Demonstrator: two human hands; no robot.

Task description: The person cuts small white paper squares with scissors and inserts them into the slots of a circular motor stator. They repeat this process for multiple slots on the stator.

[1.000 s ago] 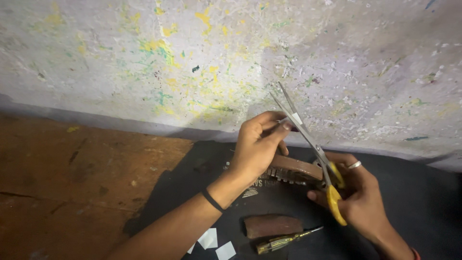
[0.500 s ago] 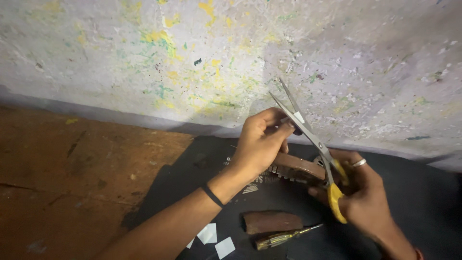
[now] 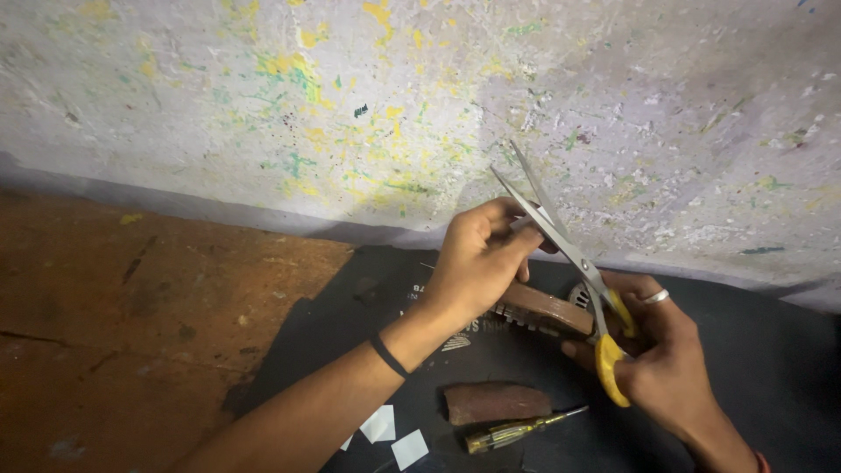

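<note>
Right hand (image 3: 661, 359) wrapped through the yellow loops of a pair of scissors (image 3: 569, 254), fingers closed on the handles, steel blades slightly parted and pointing up toward the paint-flecked wall (image 3: 420, 105). Left hand (image 3: 477, 263) pinched shut near the blades, fingertips together on something too small and hidden to make out. Both held just above a dark mat (image 3: 350, 324) that covers the right part of a worn brown floor (image 3: 131, 298).

Probably light and rigid, those scissors; blades sharp and slick, so best gripped only by the plastic loops, never along the edge. Whatever sits in the pinch looks thin and likely flimsy, needing a firm hold close to the cutting line.

Between the hands, a brown strip with pale teeth along its lower edge (image 3: 543, 311), resting on the mat. Nearer the mat's front edge, a brown block (image 3: 495, 403), a screwdriver with a clear yellowish handle (image 3: 517, 429) just beside it, and two small white squares (image 3: 394, 435) to the left.
</note>
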